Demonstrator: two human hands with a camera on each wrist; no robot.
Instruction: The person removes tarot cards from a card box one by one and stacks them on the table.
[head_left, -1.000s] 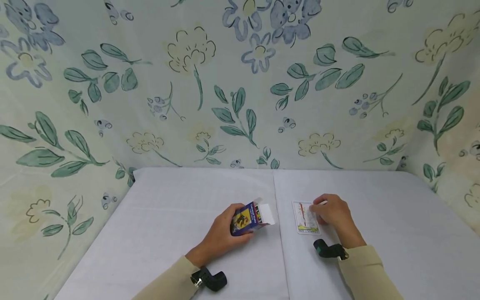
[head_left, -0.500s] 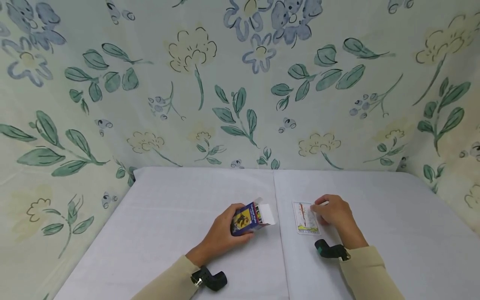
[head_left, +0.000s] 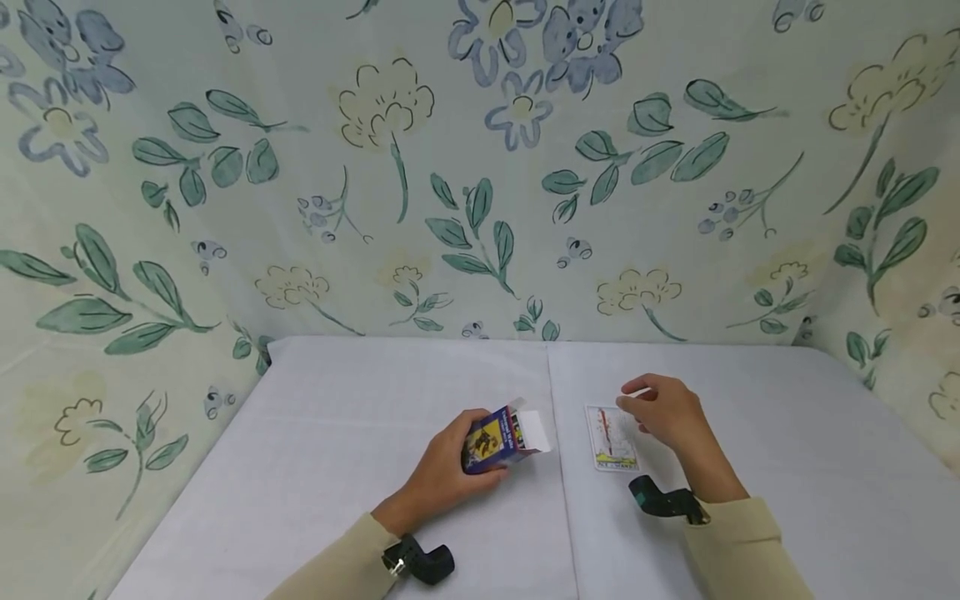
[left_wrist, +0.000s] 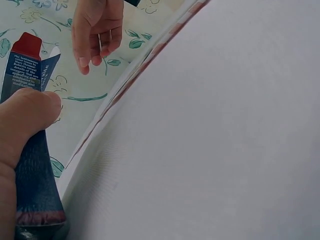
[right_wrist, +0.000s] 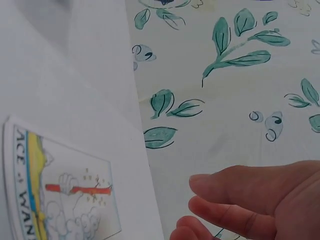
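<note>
My left hand (head_left: 442,471) grips a blue card box (head_left: 491,442) with a yellow picture on its front. The box's end flap (head_left: 534,429) hangs open to the right, and the edges of what is inside show at the mouth. In the left wrist view my thumb (left_wrist: 35,107) lies across the box's side, which carries printed text. On the white cloth lies a tarot card (head_left: 611,446), face up, lettered as the Ace of Wands. Just above its upper right corner hovers my right hand (head_left: 667,412), fingers loosely bent and holding nothing.
A white cloth (head_left: 337,417) with a crease down its middle covers the table. Behind it and at both sides hangs a floral fabric (head_left: 480,183). Black wrist cameras (head_left: 420,560) sit on both beige sleeves.
My right hand has lifted off the tarot card, moving up and slightly away from it. The card stays where it was, and my left hand still holds the box in the same place.
</note>
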